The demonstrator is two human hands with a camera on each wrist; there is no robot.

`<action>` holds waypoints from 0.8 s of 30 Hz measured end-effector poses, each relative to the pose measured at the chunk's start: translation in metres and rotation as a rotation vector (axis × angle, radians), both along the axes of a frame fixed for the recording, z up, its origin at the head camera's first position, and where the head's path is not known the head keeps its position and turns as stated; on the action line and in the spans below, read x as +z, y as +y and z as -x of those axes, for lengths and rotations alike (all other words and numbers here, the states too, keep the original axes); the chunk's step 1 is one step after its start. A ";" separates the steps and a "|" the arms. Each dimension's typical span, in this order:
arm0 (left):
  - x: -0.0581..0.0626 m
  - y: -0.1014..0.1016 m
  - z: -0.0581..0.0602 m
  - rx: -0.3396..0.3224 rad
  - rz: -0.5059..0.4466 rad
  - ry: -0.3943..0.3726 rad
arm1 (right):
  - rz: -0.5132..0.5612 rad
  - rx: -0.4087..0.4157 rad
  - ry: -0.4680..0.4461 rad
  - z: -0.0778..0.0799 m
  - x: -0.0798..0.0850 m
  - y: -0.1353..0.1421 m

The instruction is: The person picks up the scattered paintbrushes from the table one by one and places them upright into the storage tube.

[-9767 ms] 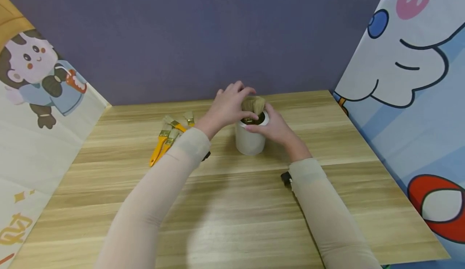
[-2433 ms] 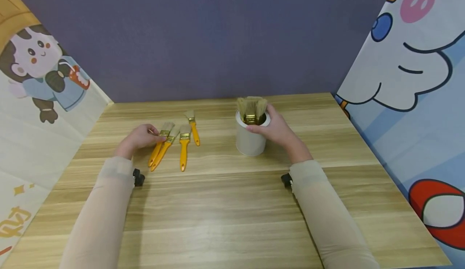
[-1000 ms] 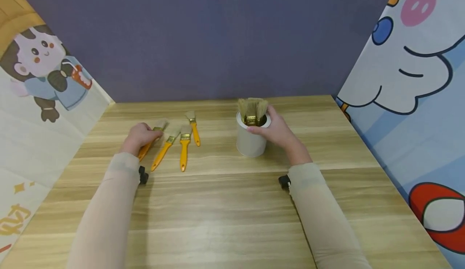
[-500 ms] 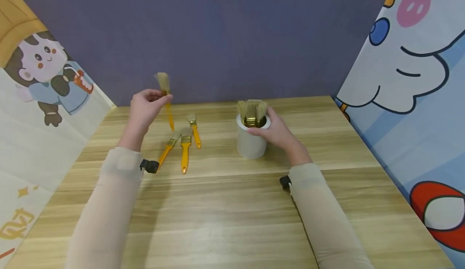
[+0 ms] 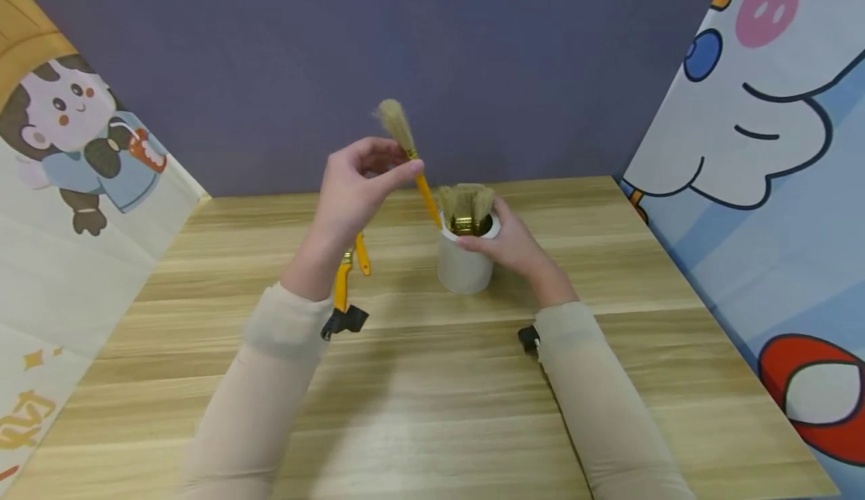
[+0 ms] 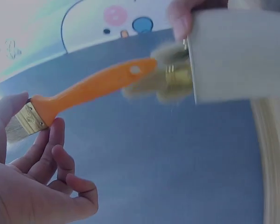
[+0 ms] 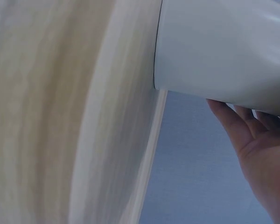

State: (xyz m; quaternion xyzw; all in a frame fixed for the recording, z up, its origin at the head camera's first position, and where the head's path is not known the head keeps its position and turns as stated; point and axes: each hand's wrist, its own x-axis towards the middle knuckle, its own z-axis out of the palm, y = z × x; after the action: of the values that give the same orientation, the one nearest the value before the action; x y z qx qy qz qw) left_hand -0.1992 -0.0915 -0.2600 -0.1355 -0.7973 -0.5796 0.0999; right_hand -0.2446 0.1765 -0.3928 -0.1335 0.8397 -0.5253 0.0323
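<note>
Left hand (image 5: 353, 191): we are pinching orange-handled paintbrush (image 6: 98, 85), probably light, by metal collar (image 6: 31, 116)
Right hand (image 5: 512, 241): gripping white cylindrical can (image 5: 465, 266)

upright brushes (image 5: 465, 206): bottoms hidden | lying brushes (image 5: 342, 287): partly covered | can (image 5: 465, 269): cropped, wrist views

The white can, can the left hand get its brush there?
Probably yes: the left hand holds a brush, its handle end close to the white can, and nothing seems between, though other brushes inside leave less room.
</note>
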 end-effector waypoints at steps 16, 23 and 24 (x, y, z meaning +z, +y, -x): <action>-0.033 0.037 0.010 0.009 0.110 0.024 | -0.006 0.001 -0.024 0.003 -0.001 0.002; -0.044 0.038 0.018 0.033 0.158 -0.003 | -0.018 0.001 -0.031 0.002 0.000 0.002; -0.046 0.038 0.018 0.033 0.162 -0.010 | -0.020 0.000 -0.033 0.002 0.000 0.002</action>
State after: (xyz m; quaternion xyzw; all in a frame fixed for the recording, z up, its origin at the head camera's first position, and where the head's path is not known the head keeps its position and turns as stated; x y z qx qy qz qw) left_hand -0.2177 -0.0535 -0.3062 -0.1269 -0.8442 -0.5121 0.0943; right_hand -0.2467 0.1781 -0.3927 -0.1245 0.8444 -0.5189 0.0476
